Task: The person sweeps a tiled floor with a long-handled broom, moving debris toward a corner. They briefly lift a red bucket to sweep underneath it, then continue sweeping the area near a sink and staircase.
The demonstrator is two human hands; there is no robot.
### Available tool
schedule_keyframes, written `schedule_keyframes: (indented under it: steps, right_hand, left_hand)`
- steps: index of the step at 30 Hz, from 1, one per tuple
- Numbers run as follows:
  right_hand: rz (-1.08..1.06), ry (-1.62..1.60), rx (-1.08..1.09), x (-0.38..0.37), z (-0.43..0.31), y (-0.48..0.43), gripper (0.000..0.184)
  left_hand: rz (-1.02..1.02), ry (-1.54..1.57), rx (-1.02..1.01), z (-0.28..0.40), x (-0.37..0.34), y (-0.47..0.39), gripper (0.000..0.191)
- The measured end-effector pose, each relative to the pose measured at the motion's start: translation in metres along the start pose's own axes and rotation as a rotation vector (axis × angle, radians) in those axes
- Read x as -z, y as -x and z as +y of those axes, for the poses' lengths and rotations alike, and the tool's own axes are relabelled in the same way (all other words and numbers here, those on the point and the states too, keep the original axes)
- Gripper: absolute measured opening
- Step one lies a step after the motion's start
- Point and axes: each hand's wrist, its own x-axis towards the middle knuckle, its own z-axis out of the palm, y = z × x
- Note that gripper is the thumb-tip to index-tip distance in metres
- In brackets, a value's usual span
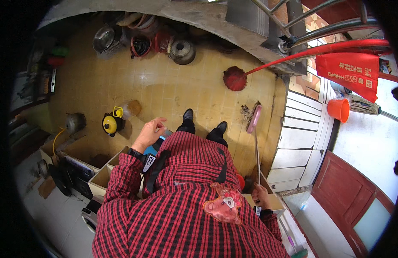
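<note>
My right hand (261, 195) grips the metal handle (257, 158) of a broom at my right side. Its pink head (255, 118) is down on the tiled floor, bristles facing left. A small heap of dark dirt (244, 110) lies against those bristles. My left hand (150, 133) is raised in front of me, fingers loosely bent and apart, with nothing in it. Below that hand a blue object (150, 150) shows partly, mostly covered by my sleeve and clothing. Both my black shoes (187, 114) stand on the floor.
A red plunger-like tool (235, 79) with a long red handle leans near the concrete stairs (199, 19). A metal kettle (182, 52) and basins stand at the far wall. To the left are a yellow-lidded pot (109, 125) and a plastic jug (132, 109). An orange bucket (338, 110) is at right.
</note>
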Motion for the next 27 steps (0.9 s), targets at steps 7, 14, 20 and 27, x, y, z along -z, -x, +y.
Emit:
schedule_keyframes:
  steps: [7,14,20,27]
  right_hand:
    - [-0.023,-0.434,-0.325,-0.038,0.018,-0.05,0.019]
    - [-0.573,-0.849,-0.501,-0.101,-0.059,-0.095,0.021]
    - [-0.669,-1.32,-0.337,-0.13,-0.12,-0.072,0.038]
    - [-0.549,-0.855,-0.189,-0.05,-0.066,-0.005,0.022]
  left_hand:
    - [-0.009,-0.054,0.036,-0.031,0.056,-0.011,0.036]
    - [0.009,-0.026,0.073,-0.041,0.075,-0.004,0.036]
    - [-0.012,-0.015,0.067,-0.025,0.065,-0.004,0.034]
    - [-0.007,0.033,0.025,-0.021,0.049,-0.018,0.036]
